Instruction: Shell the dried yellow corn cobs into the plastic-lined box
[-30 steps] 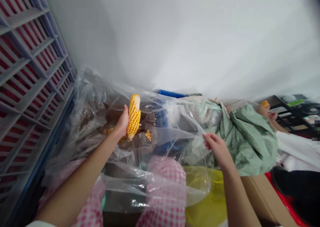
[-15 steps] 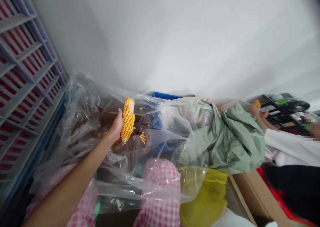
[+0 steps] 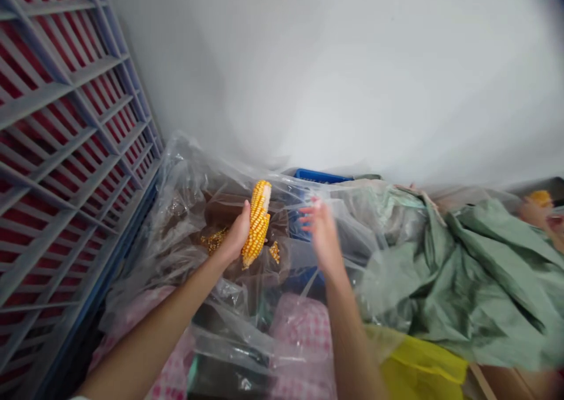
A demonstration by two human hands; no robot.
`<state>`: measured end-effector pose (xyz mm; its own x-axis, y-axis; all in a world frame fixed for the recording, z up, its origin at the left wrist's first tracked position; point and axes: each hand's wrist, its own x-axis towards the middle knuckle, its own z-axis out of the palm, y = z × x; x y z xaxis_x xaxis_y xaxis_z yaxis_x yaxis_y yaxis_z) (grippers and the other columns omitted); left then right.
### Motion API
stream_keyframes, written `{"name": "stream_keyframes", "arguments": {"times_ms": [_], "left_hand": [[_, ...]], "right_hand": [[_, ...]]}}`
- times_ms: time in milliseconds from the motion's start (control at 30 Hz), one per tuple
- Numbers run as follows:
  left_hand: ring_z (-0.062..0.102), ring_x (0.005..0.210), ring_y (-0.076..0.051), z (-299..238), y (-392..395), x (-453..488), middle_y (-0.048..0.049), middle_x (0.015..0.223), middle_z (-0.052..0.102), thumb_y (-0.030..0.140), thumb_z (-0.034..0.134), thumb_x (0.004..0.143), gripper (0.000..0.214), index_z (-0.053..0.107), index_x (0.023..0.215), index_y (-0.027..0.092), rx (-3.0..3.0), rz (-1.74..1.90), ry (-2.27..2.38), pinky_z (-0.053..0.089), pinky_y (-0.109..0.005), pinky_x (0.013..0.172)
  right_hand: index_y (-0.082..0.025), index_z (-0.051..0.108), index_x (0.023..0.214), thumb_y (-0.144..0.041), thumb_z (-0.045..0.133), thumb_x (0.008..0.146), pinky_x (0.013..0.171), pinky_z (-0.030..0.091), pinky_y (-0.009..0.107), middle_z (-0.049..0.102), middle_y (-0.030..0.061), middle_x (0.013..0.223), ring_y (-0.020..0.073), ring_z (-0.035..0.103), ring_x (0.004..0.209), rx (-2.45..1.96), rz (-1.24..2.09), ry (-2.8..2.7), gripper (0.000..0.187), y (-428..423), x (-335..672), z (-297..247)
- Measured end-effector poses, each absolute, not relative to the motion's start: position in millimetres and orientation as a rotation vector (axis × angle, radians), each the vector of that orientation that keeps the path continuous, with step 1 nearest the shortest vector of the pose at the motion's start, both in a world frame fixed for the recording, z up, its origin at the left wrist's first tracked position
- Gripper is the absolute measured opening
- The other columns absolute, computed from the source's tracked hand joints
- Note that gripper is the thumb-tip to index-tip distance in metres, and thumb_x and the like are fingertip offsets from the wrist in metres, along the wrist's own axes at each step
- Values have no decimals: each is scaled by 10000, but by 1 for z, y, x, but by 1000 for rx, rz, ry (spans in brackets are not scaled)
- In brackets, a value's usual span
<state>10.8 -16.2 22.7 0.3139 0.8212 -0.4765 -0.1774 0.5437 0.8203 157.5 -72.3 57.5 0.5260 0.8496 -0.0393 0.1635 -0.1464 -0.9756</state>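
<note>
My left hand (image 3: 235, 232) is wrapped round a corn cob (image 3: 256, 227), held tilted with its tip pointing down. Yellow kernels cover most of the cob, and a pale bare strip shows near its upper right. To the right, my right hand (image 3: 322, 229) is raised with its fingers apart, blurred by motion, and apart from the cob. Under both hands spreads a clear plastic sheet (image 3: 176, 212). Loose corn kernels (image 3: 214, 240) lie below on a brown surface, along with a small kernel cluster (image 3: 275, 252).
Purple slatted crates (image 3: 94, 124) rise at left beside a white wall (image 3: 352, 83). Behind the plastic sits a blue basket (image 3: 321, 177). A green sack (image 3: 489, 271) and yellow mesh bag (image 3: 423, 359) lie at right. Another person's hand (image 3: 535, 212) holds corn at the far right.
My right hand has come into view, raised beside the cob. The camera has turned right-to-left, so the scene sits further right. My left hand still grips the corn cob.
</note>
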Motion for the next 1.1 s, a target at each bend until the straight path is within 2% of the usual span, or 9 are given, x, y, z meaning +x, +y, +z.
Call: {"name": "stream_keyframes", "arguments": {"times_ms": [100, 167, 233, 333, 467, 567, 833, 1100], "left_hand": [[627, 804, -206, 16, -20, 13, -84, 775, 673, 584, 250, 821, 581, 606, 931, 139, 1046, 849, 1113, 490, -311, 715], [594, 934, -216, 11, -23, 16, -99, 878, 667, 561, 241, 835, 553, 600, 912, 147, 1277, 858, 1173, 443, -320, 814], [578, 971, -215, 7, -28, 19, -100, 903, 659, 540, 214, 850, 526, 583, 877, 166, 1463, 805, 1242, 408, -321, 846], [604, 888, -208, 4, -37, 26, -89, 835, 655, 512, 145, 870, 505, 534, 847, 190, 1645, 687, 1327, 414, -301, 768], [620, 721, -228, 4, -46, 33, -98, 766, 645, 456, 123, 885, 440, 474, 844, 194, 1935, 449, 1406, 384, -285, 608], [620, 690, -250, 5, -50, 36, -113, 746, 643, 443, 120, 886, 417, 453, 867, 193, 2065, 350, 1436, 349, -282, 562], [612, 692, -219, 4, -56, 43, -92, 720, 627, 411, 110, 897, 381, 419, 807, 207, 1953, 433, 1442, 314, -264, 558], [604, 734, -224, -6, -57, 45, -102, 749, 622, 407, 115, 895, 387, 431, 812, 200, 1856, 498, 1407, 340, -273, 600]], "right_hand": [[-183, 560, 1062, -579, 298, 822, 632, 480, 290, 636, 58, 881, 151, 599, 732, -1580, 1041, -753, 531, -61, 135, 26], [-187, 571, 1067, -647, 243, 786, 650, 467, 288, 648, 67, 922, 170, 606, 788, -1489, 1128, -708, 631, -58, 125, 10], [-189, 584, 1060, -663, 256, 771, 721, 453, 289, 643, 65, 1007, 184, 592, 900, -1426, 1083, -732, 645, -58, 121, 0], [-190, 609, 1015, -649, 312, 762, 790, 427, 280, 647, 49, 1029, 187, 569, 975, -1469, 983, -737, 602, -56, 121, -6], [-181, 645, 870, -659, 234, 771, 692, 443, 277, 684, 51, 781, 194, 616, 790, -1643, 935, -632, 638, -52, 127, -13], [-185, 640, 754, -671, 144, 773, 624, 440, 290, 670, 68, 699, 201, 615, 685, -1765, 896, -550, 695, -52, 129, -12], [-234, 487, 459, -641, 65, 796, 488, 377, 296, 612, 77, 553, 192, 538, 504, -2012, 763, -667, 676, -56, 130, 8], [-237, 439, 438, -630, 116, 798, 491, 361, 297, 592, 72, 540, 193, 508, 498, -1999, 739, -663, 623, -56, 133, -5]]}}
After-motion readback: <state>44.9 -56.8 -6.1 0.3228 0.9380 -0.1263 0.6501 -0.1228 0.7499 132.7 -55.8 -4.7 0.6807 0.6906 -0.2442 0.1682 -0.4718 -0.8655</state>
